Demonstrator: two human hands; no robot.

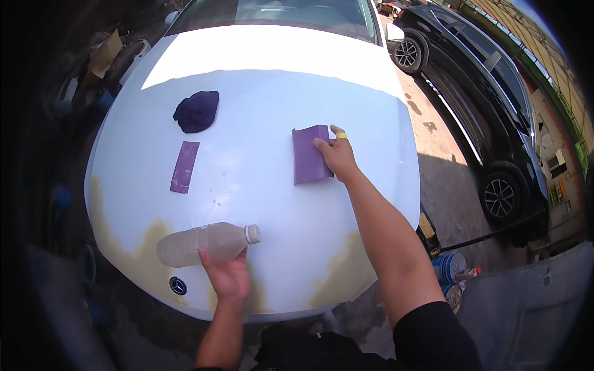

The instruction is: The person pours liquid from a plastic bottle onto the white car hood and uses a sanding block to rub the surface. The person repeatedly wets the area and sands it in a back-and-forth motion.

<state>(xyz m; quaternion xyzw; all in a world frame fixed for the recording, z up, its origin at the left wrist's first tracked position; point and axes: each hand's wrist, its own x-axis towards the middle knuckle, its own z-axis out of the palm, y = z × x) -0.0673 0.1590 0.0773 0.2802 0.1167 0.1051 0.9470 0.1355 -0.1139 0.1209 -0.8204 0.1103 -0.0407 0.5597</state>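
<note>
My left hand (228, 272) is wrapped round a clear plastic bottle (197, 245) with a white cap, held on its side over the front of a white car hood (260, 204). In my right hand (337, 156) is a purple sheet of sandpaper (307, 162), its edge pinched between thumb and fingers. A yellow band circles one finger of that hand. On the hood to the left lies a narrow purple sandpaper strip (184, 167) with pale smudges. Just beyond it rests a crumpled dark cloth (197, 112).
Yellowish sanded patches (340, 272) mark the hood's front edge, near a round emblem (177, 285). The windshield (278, 11) rises at the far end. A black car (476, 93) stands to the right. Blue cans (448, 268) sit on the ground at the lower right.
</note>
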